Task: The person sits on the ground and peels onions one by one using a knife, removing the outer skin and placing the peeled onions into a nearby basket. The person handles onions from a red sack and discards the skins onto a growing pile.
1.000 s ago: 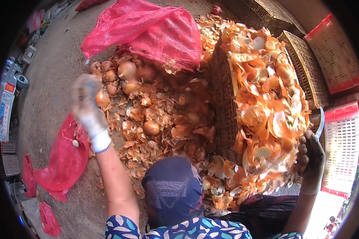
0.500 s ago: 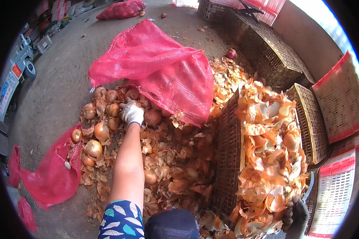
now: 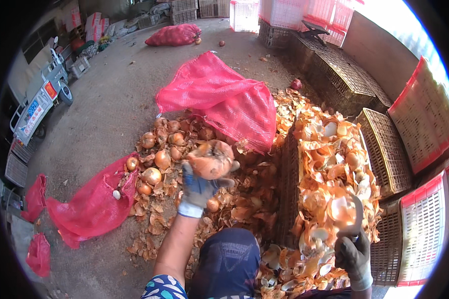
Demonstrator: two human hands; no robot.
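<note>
In my left hand (image 3: 197, 193), which wears a blue and white glove, a large onion (image 3: 209, 160) with loose papery skin is held up above the pile. My right hand (image 3: 354, 256), in a dark glove, is closed around the handle of a sickle (image 3: 357, 214), its curved blade pointing up. It hangs over the near right part of a crate (image 3: 288, 194) heaped with onion skins (image 3: 329, 164). Several whole onions (image 3: 162, 159) lie on the ground beyond my left hand, partly under a pink mesh sack (image 3: 229, 97).
A second pink mesh sack (image 3: 97, 204) lies flat at the left. More plastic crates (image 3: 384, 149) line the right side. Far off are a filled sack (image 3: 173, 35) and a three-wheeled cart (image 3: 40, 107). Skins litter the ground (image 3: 154, 224) before my knee (image 3: 227, 264).
My left hand has come up and nearer from the pile, now with an onion in it. My right hand has moved inward over the crate with the sickle. The view has shifted.
</note>
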